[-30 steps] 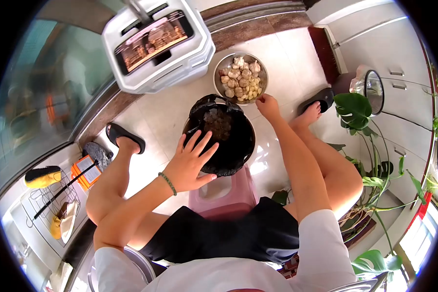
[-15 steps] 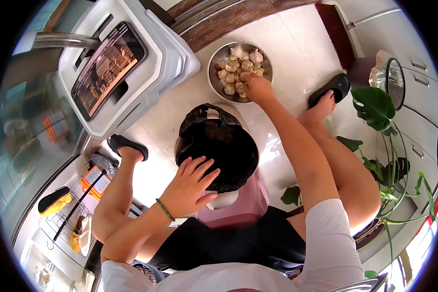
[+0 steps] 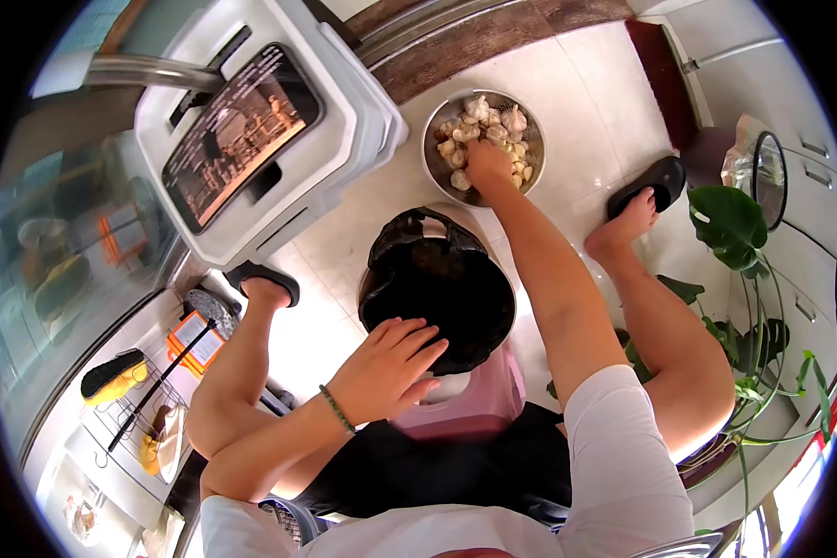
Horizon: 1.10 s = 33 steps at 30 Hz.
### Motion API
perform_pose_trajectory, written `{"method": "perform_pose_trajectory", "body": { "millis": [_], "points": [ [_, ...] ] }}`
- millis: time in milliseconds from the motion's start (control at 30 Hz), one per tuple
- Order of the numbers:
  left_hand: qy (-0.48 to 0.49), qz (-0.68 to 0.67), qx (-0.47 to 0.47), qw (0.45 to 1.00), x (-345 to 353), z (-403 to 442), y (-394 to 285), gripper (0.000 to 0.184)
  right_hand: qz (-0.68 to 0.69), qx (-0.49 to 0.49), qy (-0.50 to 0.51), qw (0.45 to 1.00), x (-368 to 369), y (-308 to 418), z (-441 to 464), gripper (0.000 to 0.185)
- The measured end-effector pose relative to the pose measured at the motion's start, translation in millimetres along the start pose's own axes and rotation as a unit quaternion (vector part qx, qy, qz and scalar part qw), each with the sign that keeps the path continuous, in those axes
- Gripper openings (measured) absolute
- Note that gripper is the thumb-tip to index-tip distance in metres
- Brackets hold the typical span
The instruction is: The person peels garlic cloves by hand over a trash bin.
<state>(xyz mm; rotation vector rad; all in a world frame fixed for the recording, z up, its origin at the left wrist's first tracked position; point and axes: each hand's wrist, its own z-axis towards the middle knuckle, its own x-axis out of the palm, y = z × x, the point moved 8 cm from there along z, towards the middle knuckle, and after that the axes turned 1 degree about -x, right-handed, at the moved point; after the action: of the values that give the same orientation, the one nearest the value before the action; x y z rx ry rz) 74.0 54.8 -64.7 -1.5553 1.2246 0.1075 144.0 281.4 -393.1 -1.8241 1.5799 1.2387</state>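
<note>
A metal bowl (image 3: 540, 160) on the floor holds several garlic bulbs (image 3: 513, 121) and some loose garlic cloves (image 3: 521, 170). My right hand (image 3: 489, 167) reaches down into the bowl among the garlic. Its fingertips are hidden, so I cannot see whether they grip a bulb. Between my legs stands a bin lined with a black plastic bag (image 3: 437, 312), its mouth facing up. Over its near edge hangs my left hand (image 3: 386, 367), open, fingers stretched out and nothing in them.
A phone (image 3: 244, 135) lies on a white plastic container (image 3: 344, 102) at upper left. Close behind the bin is a pink stool (image 3: 474, 395). Potted plant leaves (image 3: 727, 228) spread on the right beside white drawers (image 3: 804, 232). A wire rack (image 3: 149, 428) stands at left.
My right hand has shifted left across the bowl, deeper into the garlic, uncovering cloves on the right side. The whole view has moved slightly. My left hand stays over the bin's edge.
</note>
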Motion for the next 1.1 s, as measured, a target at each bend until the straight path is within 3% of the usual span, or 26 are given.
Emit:
{"method": "perform_pose_trajectory", "body": {
  "millis": [67,200,267,333,400,433,600,667,733,800,833,1000,1100],
  "points": [
    [-0.006,0.005,-0.001,1.000,1,-4,1,0.049,0.020,-0.058,-0.120,0.991,-15,7,-14,0.021],
    [-0.046,0.019,0.005,0.999,-4,-7,7,0.044,0.082,-0.083,-0.081,0.990,-36,5,-31,0.024],
    [-0.065,-0.018,0.002,0.998,-9,-9,12,0.042,0.218,-0.046,-0.110,0.969,-46,-9,-32,0.030],
    [-0.115,-0.025,0.004,0.993,-22,-11,14,0.038,0.284,-0.100,-0.133,0.944,-65,-4,-37,0.030],
    [-0.156,-0.071,-0.013,0.985,-30,-14,23,0.034,0.572,0.002,0.007,0.821,-58,-8,-49,0.030],
    [-0.187,-0.079,-0.019,0.979,-37,-17,26,0.030,0.653,0.008,0.046,0.756,-83,7,-73,0.031],
    [-0.206,-0.197,-0.098,0.954,-40,-21,51,0.031,0.619,-0.062,0.129,0.772,-175,57,-169,0.034],
    [-0.201,-0.427,-0.126,0.872,-30,-20,59,0.034,0.581,-0.117,0.169,0.788,-200,82,-218,0.032],
    [-0.246,-0.464,-0.077,0.848,-34,-21,51,0.035,0.588,-0.139,0.158,0.781,-210,92,-253,0.030],
    [-0.214,-0.587,-0.036,0.780,-36,-22,34,0.038,0.522,-0.185,0.093,0.828,-227,101,-286,0.029],
    [-0.197,-0.614,-0.018,0.764,-31,-22,29,0.040,0.518,-0.204,0.019,0.830,-236,107,-302,0.024],
    [-0.184,-0.625,-0.007,0.759,-20,-30,20,0.038,0.569,-0.241,0.048,0.785,-208,124,-320,0.016],
    [-0.215,-0.631,-0.083,0.741,-13,-34,33,0.032,0.547,-0.272,0.030,0.791,-203,132,-313,0.015]
  ]
}}
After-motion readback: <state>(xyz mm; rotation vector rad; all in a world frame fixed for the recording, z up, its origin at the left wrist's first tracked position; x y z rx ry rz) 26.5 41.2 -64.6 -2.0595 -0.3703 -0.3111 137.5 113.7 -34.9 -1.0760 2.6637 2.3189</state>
